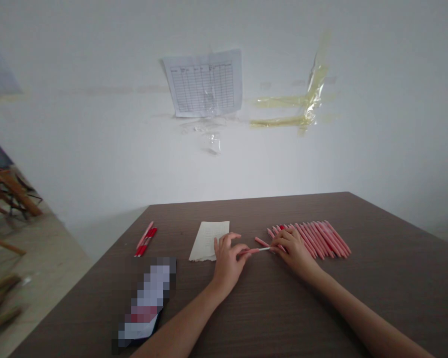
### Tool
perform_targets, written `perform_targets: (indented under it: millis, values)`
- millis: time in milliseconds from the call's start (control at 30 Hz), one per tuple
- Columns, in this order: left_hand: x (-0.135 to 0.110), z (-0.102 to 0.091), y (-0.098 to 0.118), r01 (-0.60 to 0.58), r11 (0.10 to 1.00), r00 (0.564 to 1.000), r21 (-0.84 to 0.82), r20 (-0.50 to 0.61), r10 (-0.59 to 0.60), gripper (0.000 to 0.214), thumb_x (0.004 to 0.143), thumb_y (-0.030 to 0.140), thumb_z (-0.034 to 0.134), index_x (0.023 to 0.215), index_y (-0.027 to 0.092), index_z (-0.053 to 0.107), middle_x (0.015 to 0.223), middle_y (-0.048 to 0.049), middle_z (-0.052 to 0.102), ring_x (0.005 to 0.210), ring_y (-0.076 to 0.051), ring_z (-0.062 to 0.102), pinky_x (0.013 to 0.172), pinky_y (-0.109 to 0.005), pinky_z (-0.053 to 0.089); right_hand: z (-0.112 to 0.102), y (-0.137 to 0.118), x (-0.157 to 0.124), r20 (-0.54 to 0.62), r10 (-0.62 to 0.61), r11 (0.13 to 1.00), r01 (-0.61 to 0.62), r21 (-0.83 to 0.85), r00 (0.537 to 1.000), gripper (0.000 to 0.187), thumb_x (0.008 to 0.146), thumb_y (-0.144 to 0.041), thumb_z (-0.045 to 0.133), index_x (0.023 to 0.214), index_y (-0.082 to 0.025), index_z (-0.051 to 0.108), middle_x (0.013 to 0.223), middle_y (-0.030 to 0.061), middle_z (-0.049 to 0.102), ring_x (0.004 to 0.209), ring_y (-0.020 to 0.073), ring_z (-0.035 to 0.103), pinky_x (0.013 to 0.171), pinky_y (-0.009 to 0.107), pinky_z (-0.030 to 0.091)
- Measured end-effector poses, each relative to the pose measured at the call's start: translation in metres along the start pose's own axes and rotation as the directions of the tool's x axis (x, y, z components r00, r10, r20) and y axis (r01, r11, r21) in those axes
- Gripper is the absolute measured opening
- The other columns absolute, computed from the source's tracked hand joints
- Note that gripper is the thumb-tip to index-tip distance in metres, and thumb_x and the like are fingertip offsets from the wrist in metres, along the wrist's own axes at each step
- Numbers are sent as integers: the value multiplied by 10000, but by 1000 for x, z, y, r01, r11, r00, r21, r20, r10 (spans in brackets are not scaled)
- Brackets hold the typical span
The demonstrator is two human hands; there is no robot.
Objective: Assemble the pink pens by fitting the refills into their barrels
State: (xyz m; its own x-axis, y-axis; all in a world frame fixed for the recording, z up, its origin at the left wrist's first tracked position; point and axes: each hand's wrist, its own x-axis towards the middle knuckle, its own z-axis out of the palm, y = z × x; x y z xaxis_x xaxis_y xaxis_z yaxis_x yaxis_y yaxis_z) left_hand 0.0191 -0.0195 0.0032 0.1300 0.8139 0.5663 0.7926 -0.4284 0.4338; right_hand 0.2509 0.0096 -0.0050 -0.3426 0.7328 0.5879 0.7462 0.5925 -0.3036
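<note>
Between my two hands is a pink pen [251,250], level just above the table, with a thin white section showing along its middle. My left hand [228,258] pinches its pink left end between thumb and forefinger, the other fingers raised. At the white section's right end, the fingers of my right hand [291,247] are closed and partly hide what they grip. Another pink stick-like piece [261,242] lies just beyond the held pen. Right of my right hand, a row of several pink pens [324,239] lies side by side, with a red bit among its left ones.
A torn sheet of paper [205,242] with faint writing lies behind my left hand. Red pens [145,242] and a pink one lie at the table's left. A blurred-out phone-like object [145,303] is near my left forearm. The wall [112,149] stands behind the table.
</note>
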Motion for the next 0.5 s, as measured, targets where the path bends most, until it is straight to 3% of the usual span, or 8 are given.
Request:
perform_targets:
  millis: [300, 500]
  values:
    - [1, 0, -2, -101, 993, 995, -64, -32, 99, 42, 754, 254, 753, 793, 265, 743, 1138, -53, 597, 1144, -258, 498, 1050, -562, 330, 1, -3, 3, -41, -60, 992, 64, 105, 997, 135, 883, -279, 616, 821, -248, 731, 852, 66, 680, 943, 250, 533, 960, 493, 375]
    - [1, 1, -3, -75, 995, 996, -65, -42, 73, 66, 737, 228, 765, 784, 269, 745, 1130, -51, 600, 1123, -256, 508, 1028, -542, 359, 3, 1, 2, -37, -39, 998, 40, 45, 999, 121, 883, -284, 613, 824, -245, 711, 877, 63, 678, 961, 255, 542, 986, 517, 362]
